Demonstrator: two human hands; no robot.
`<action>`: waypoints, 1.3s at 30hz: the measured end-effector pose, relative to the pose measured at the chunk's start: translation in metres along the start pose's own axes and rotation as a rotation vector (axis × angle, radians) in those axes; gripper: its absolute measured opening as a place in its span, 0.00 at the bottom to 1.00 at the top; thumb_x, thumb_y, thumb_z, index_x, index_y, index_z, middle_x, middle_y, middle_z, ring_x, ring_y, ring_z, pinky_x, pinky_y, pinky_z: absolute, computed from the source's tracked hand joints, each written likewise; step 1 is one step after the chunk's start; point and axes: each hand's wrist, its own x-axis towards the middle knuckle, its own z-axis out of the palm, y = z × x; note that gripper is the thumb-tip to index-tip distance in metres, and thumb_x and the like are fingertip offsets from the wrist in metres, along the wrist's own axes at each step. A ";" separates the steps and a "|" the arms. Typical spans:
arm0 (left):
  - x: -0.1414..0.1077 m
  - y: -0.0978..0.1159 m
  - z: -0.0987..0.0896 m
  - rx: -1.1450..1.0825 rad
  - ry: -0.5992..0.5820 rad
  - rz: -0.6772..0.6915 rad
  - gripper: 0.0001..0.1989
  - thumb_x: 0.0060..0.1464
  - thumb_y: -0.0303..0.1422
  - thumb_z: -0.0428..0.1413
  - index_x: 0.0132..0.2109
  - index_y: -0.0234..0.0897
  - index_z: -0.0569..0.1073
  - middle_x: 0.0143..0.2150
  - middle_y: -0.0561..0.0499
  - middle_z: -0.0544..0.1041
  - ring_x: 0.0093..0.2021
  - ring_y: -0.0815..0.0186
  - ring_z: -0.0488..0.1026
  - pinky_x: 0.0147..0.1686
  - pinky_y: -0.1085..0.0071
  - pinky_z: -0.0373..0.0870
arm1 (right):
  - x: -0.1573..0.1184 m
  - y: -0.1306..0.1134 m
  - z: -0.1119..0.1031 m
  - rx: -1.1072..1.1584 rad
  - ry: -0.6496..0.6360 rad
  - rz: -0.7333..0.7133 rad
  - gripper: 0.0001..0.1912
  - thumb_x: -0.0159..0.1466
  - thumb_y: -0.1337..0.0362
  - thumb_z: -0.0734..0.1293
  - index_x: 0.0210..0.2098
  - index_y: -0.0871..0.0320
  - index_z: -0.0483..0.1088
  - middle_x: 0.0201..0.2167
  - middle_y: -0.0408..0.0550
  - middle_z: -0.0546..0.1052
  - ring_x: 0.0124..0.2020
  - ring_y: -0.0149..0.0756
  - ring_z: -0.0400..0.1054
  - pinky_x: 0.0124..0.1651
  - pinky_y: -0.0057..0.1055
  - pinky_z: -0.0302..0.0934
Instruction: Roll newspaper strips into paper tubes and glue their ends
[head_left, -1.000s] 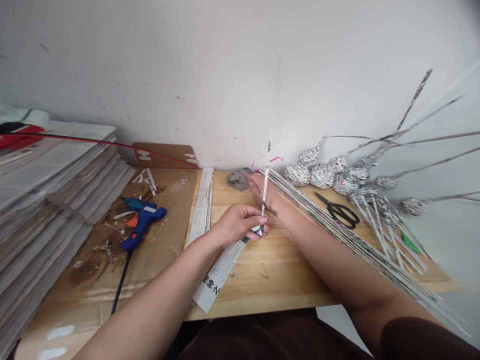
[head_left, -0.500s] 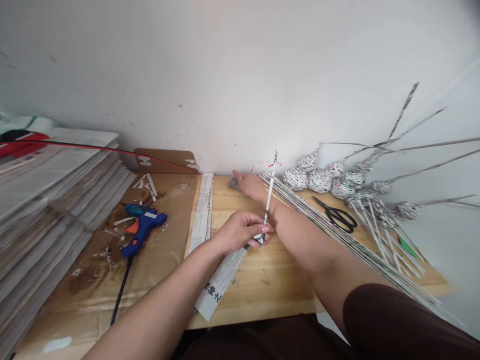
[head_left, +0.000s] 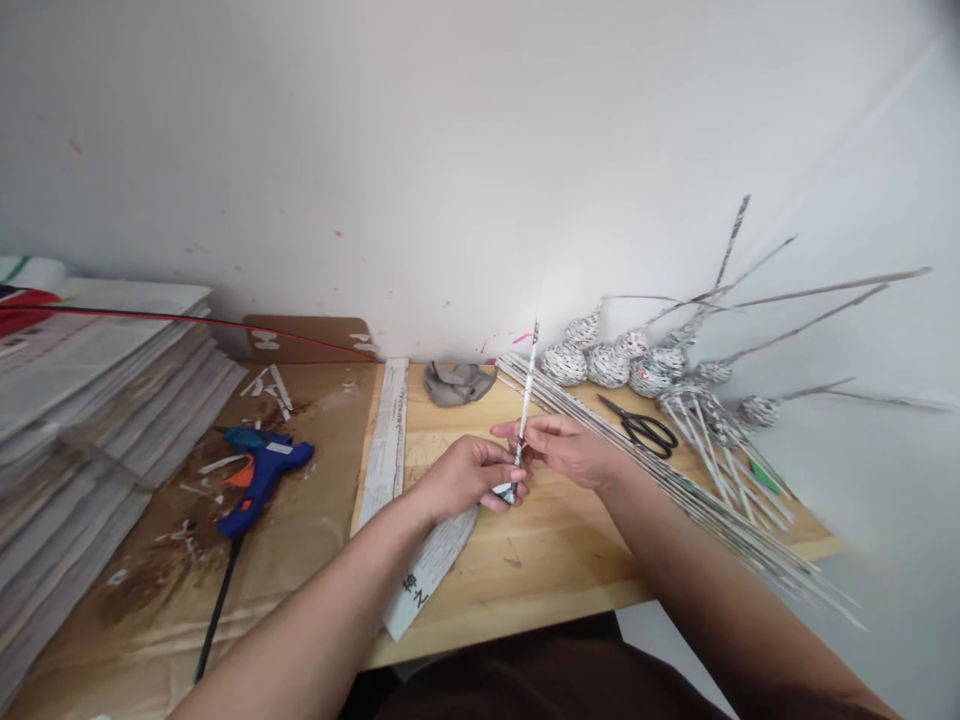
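A thin rolled newspaper stick (head_left: 527, 378) stands nearly upright over the wooden table (head_left: 570, 560). My left hand (head_left: 465, 478) grips its lower end, where a flat newspaper strip (head_left: 431, 565) trails down toward the table's near edge. My right hand (head_left: 566, 450) pinches the same stick just above the left hand's fingers. Both hands touch each other around the stick.
A grey cloth (head_left: 457, 383) lies by the wall. A bundle of paper sticks (head_left: 675, 485), black scissors (head_left: 641, 428) and woven paper balls (head_left: 611, 362) lie right. A blue glue gun (head_left: 259, 475) rests on cardboard; stacked newspapers (head_left: 82, 400) rise at left. Another strip (head_left: 384, 440) lies flat.
My right hand has drawn back from the grey cloth by the wall and taken hold of the stick above my left hand. The cloth now lies uncovered.
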 end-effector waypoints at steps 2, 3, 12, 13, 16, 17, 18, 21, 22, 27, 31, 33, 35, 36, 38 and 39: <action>0.000 0.000 0.001 0.027 -0.022 -0.007 0.18 0.46 0.44 0.62 0.34 0.30 0.77 0.32 0.45 0.77 0.31 0.67 0.74 0.32 0.70 0.73 | -0.005 0.001 0.004 -0.073 0.042 -0.022 0.18 0.61 0.55 0.68 0.44 0.62 0.76 0.31 0.49 0.76 0.30 0.32 0.68 0.37 0.32 0.62; -0.001 0.000 0.001 0.039 -0.027 -0.011 0.18 0.47 0.43 0.62 0.34 0.30 0.78 0.31 0.45 0.77 0.31 0.67 0.73 0.32 0.70 0.73 | -0.006 0.002 0.005 -0.113 0.077 -0.037 0.18 0.61 0.55 0.68 0.43 0.62 0.76 0.31 0.49 0.76 0.30 0.31 0.68 0.36 0.31 0.61; -0.009 0.011 0.004 0.076 -0.024 -0.039 0.19 0.45 0.44 0.63 0.37 0.31 0.78 0.32 0.45 0.78 0.32 0.66 0.74 0.34 0.67 0.73 | -0.011 -0.010 0.015 -0.261 0.332 -0.093 0.13 0.53 0.56 0.74 0.28 0.61 0.77 0.22 0.42 0.71 0.23 0.25 0.59 0.27 0.25 0.54; -0.009 0.012 0.004 0.074 -0.027 -0.033 0.19 0.45 0.44 0.63 0.36 0.31 0.78 0.32 0.45 0.78 0.32 0.65 0.74 0.34 0.67 0.73 | -0.012 -0.013 0.016 -0.273 0.333 -0.085 0.13 0.53 0.56 0.73 0.29 0.61 0.76 0.21 0.42 0.70 0.23 0.25 0.59 0.26 0.25 0.53; -0.010 0.013 0.003 0.062 -0.035 -0.012 0.17 0.45 0.43 0.63 0.35 0.31 0.78 0.32 0.45 0.78 0.32 0.65 0.74 0.34 0.66 0.73 | -0.013 -0.018 0.018 -0.303 0.216 -0.050 0.15 0.56 0.55 0.71 0.33 0.61 0.76 0.24 0.44 0.73 0.25 0.27 0.61 0.27 0.25 0.54; -0.010 0.012 0.003 0.058 -0.037 -0.008 0.17 0.45 0.43 0.63 0.35 0.31 0.78 0.32 0.45 0.78 0.32 0.65 0.74 0.34 0.66 0.73 | -0.013 -0.018 0.019 -0.306 0.180 -0.039 0.15 0.57 0.54 0.70 0.33 0.62 0.76 0.25 0.45 0.73 0.26 0.27 0.62 0.28 0.26 0.55; -0.010 0.012 0.003 0.053 -0.038 -0.008 0.17 0.45 0.43 0.63 0.35 0.31 0.78 0.32 0.45 0.78 0.32 0.65 0.74 0.34 0.66 0.73 | -0.013 -0.019 0.019 -0.305 0.169 -0.036 0.15 0.56 0.55 0.71 0.32 0.62 0.75 0.25 0.44 0.73 0.26 0.27 0.62 0.28 0.26 0.55; -0.010 0.012 0.003 0.042 -0.039 -0.012 0.16 0.45 0.42 0.63 0.36 0.32 0.78 0.31 0.46 0.78 0.32 0.65 0.74 0.35 0.66 0.74 | -0.013 -0.020 0.021 -0.294 0.279 -0.083 0.14 0.52 0.57 0.74 0.25 0.61 0.72 0.21 0.40 0.69 0.22 0.25 0.58 0.25 0.25 0.52; -0.010 0.012 0.003 0.042 -0.036 -0.013 0.16 0.46 0.41 0.63 0.36 0.32 0.78 0.31 0.46 0.78 0.32 0.65 0.74 0.35 0.66 0.74 | -0.013 -0.020 0.022 -0.294 0.325 -0.106 0.14 0.51 0.58 0.75 0.24 0.61 0.71 0.19 0.39 0.67 0.21 0.24 0.56 0.24 0.25 0.50; -0.010 0.013 0.003 0.063 -0.012 -0.006 0.15 0.46 0.41 0.63 0.34 0.32 0.78 0.31 0.45 0.78 0.32 0.65 0.75 0.34 0.68 0.74 | -0.015 -0.026 0.022 -0.358 0.246 -0.092 0.14 0.56 0.55 0.70 0.35 0.60 0.75 0.26 0.43 0.72 0.23 0.25 0.58 0.25 0.25 0.52; -0.009 0.010 0.002 0.088 -0.007 -0.015 0.15 0.46 0.41 0.63 0.35 0.33 0.78 0.30 0.46 0.78 0.31 0.66 0.74 0.33 0.68 0.74 | -0.015 -0.025 0.020 -0.385 0.283 -0.080 0.14 0.54 0.55 0.72 0.30 0.61 0.74 0.21 0.41 0.69 0.21 0.25 0.55 0.23 0.26 0.49; -0.008 0.009 0.001 0.087 -0.006 -0.012 0.15 0.46 0.41 0.63 0.35 0.33 0.78 0.30 0.46 0.78 0.32 0.66 0.75 0.33 0.68 0.74 | -0.015 -0.024 0.021 -0.398 0.368 -0.102 0.15 0.52 0.55 0.73 0.26 0.61 0.72 0.18 0.38 0.65 0.20 0.24 0.54 0.23 0.25 0.48; -0.007 0.007 0.000 0.086 -0.005 -0.002 0.14 0.46 0.41 0.63 0.35 0.33 0.78 0.31 0.46 0.78 0.32 0.65 0.75 0.33 0.69 0.74 | -0.015 -0.025 0.022 -0.400 0.371 -0.123 0.14 0.53 0.55 0.73 0.28 0.61 0.72 0.20 0.39 0.67 0.22 0.25 0.57 0.24 0.25 0.50; -0.007 0.007 0.000 0.088 -0.005 0.002 0.14 0.46 0.41 0.63 0.35 0.33 0.78 0.31 0.46 0.78 0.32 0.65 0.75 0.33 0.69 0.74 | -0.016 -0.026 0.023 -0.394 0.329 -0.122 0.14 0.54 0.55 0.72 0.30 0.61 0.72 0.22 0.41 0.69 0.24 0.26 0.59 0.25 0.26 0.52; -0.007 0.006 -0.001 0.089 -0.003 0.003 0.14 0.47 0.41 0.63 0.35 0.33 0.78 0.31 0.46 0.78 0.32 0.66 0.75 0.33 0.69 0.74 | -0.017 -0.027 0.023 -0.387 0.230 -0.108 0.14 0.57 0.55 0.70 0.34 0.60 0.74 0.28 0.45 0.74 0.27 0.28 0.63 0.28 0.26 0.56; -0.007 0.006 0.000 0.087 -0.002 -0.002 0.14 0.46 0.40 0.63 0.35 0.33 0.78 0.30 0.46 0.78 0.32 0.66 0.75 0.32 0.69 0.74 | -0.017 -0.027 0.023 -0.391 0.206 -0.105 0.13 0.57 0.56 0.70 0.35 0.60 0.74 0.29 0.46 0.74 0.28 0.28 0.64 0.29 0.27 0.57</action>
